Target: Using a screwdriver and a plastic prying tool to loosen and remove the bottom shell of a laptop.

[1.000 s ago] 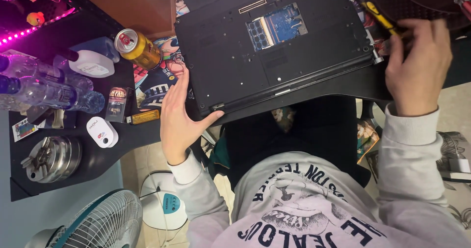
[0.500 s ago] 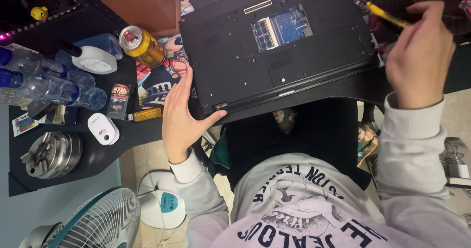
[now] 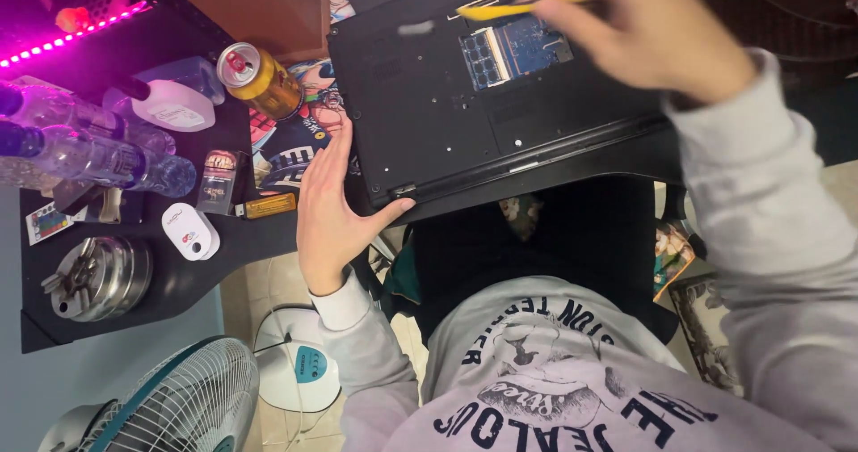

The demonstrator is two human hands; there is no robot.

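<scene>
While the matte black laptop [image 3: 483,104] lies upside down on the dark desk [image 3: 179,273], its base panel dotted with small screw holes and an open bay baring a blue circuit board [image 3: 518,50], the left hand [image 3: 335,206] lies flat with fingers together against its near left corner, thumb hooked on the edge. The right hand [image 3: 652,28], blurred, pinches a slim yellow-handled tool [image 3: 509,7] just above the bay. To the left stand a shiny gold drink can [image 3: 259,79], clear crinkled plastic bottles [image 3: 98,153], a ribbed round metal tin [image 3: 94,278] and a white wire-caged fan [image 3: 179,403].
</scene>
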